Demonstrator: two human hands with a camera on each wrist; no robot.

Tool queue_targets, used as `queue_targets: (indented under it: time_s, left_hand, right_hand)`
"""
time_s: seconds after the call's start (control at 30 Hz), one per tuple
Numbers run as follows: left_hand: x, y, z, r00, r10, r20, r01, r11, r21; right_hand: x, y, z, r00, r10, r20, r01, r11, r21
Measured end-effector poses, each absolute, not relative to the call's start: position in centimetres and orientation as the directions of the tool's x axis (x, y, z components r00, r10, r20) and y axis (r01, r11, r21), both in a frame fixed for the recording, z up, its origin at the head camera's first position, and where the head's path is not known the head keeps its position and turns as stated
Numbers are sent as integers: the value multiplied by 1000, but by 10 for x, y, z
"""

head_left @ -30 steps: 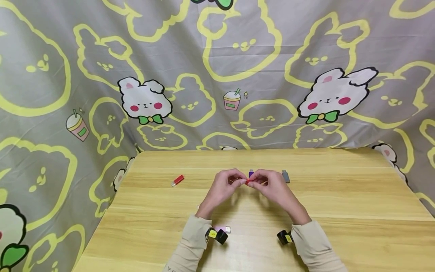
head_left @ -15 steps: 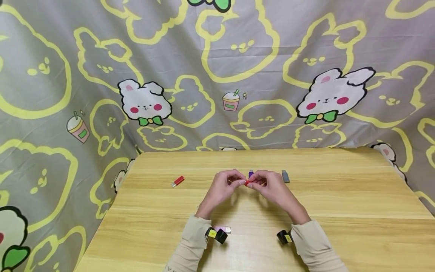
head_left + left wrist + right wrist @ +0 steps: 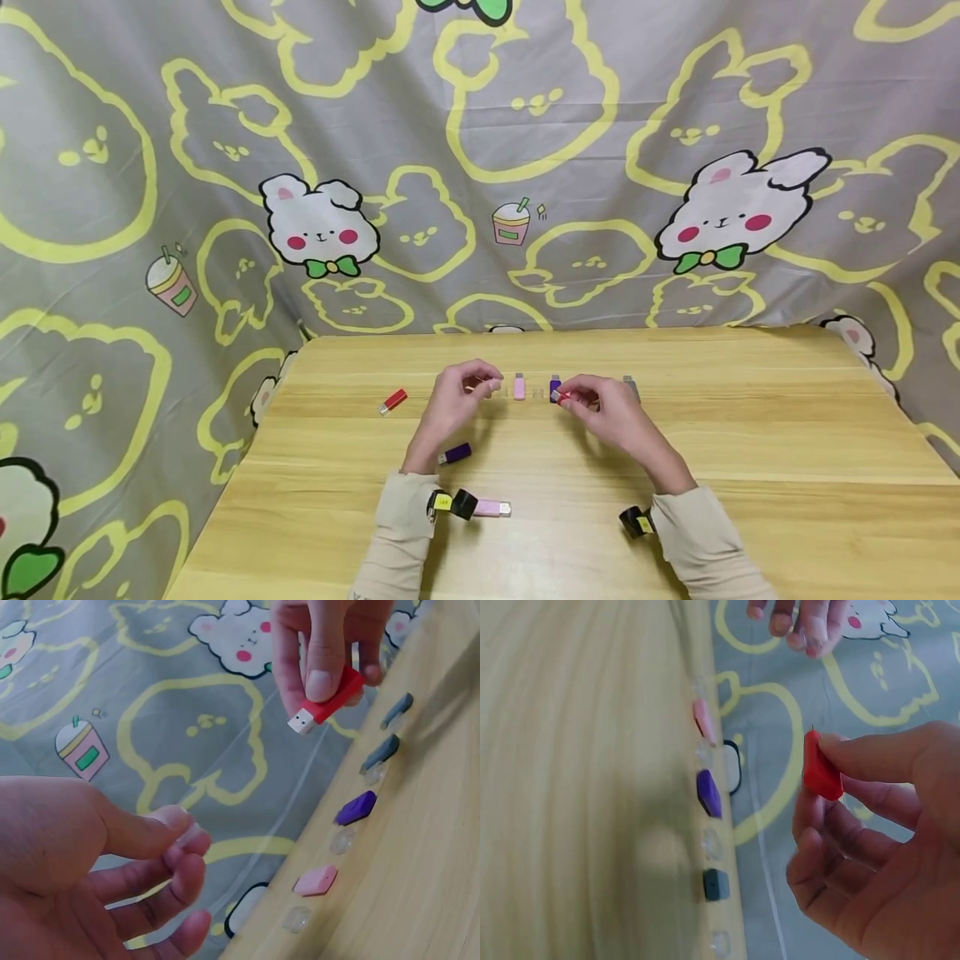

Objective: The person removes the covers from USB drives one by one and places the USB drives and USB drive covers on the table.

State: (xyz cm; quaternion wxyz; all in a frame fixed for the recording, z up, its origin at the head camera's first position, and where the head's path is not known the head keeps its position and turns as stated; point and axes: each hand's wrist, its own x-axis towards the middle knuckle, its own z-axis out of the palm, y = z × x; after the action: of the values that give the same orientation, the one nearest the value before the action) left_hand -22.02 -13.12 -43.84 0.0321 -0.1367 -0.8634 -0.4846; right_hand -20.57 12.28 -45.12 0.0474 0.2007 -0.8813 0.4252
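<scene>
My right hand (image 3: 617, 417) pinches a red USB stick (image 3: 343, 696) between thumb and fingers, above the far part of the table. Its metal plug is bare and points toward the left hand. With thumb and index fingertips, my left hand (image 3: 450, 410) pinches a small clear cap (image 3: 804, 639), mostly covered by the fingers. A gap separates the two hands. On the table beyond them stretches a row with a pink USB stick (image 3: 519, 387), a purple USB stick (image 3: 355, 808) and grey USB sticks (image 3: 380, 753), with clear caps (image 3: 343, 841) between them.
Another red USB stick (image 3: 393, 402) lies at the left on the wooden table (image 3: 750, 433). Nearer, by the left forearm, are a dark purple USB stick (image 3: 456, 453) and a lilac one (image 3: 493, 507). A patterned curtain (image 3: 427, 125) hangs behind the table.
The hands were together on the red USB stick; now they are apart, the left hand moved left with the clear cap. The plug is exposed, and the pink and dark purple sticks have come into view.
</scene>
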Motion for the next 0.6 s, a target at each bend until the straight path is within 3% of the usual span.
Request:
queue_targets:
  time_s: [0.17,0.4,0.6]
  left_hand:
    - [-219,-138,-438,-963,222,152,254,567,784]
    - [-218,-148,-439,-970,220,100,219,622,752]
    - [-218,-151,-438,-968,250,27,190,658,729]
  right_hand:
    - [-203,106,-459,-934,-304,189,-337,569,-750]
    - [-204,77,-472,-974,-221,40,-162,568,-807]
    - [-209,58,-472,-981,-193,4,-124,613,-781]
